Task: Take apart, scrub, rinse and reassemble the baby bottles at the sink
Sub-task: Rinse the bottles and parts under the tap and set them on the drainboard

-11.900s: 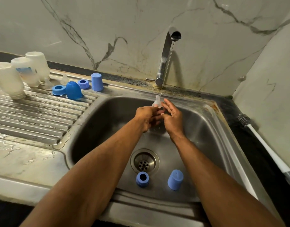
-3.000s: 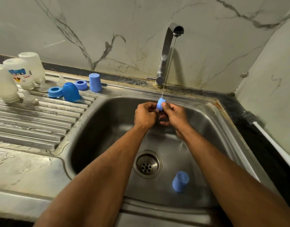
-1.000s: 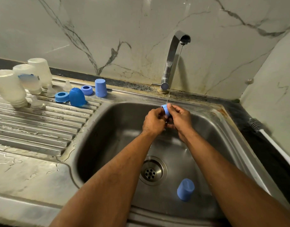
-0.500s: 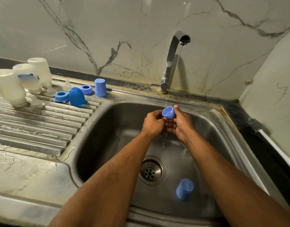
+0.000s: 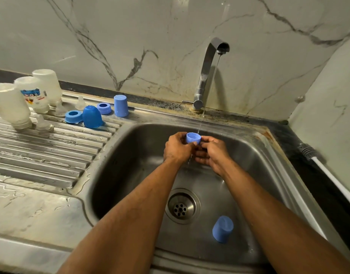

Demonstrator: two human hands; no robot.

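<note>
Both hands are working over the sink [image 5: 118,155]: the left hand [image 5: 177,148] and right hand [image 5: 210,153] are pinching the blue collar ring [image 5: 193,138] between curled fingers, holding it just beside the thin stream from the tap [image 5: 207,72]. 1 blue cap [image 5: 222,229] is lying on the basin floor near the drain [image 5: 182,206]. 3 upturned bottles [image 5: 34,93] are standing on the drainboard [image 5: 41,155].

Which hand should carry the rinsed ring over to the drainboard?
Left, probably. The left hand already pinches the blue ring, and the drainboard lies on its side.
</note>
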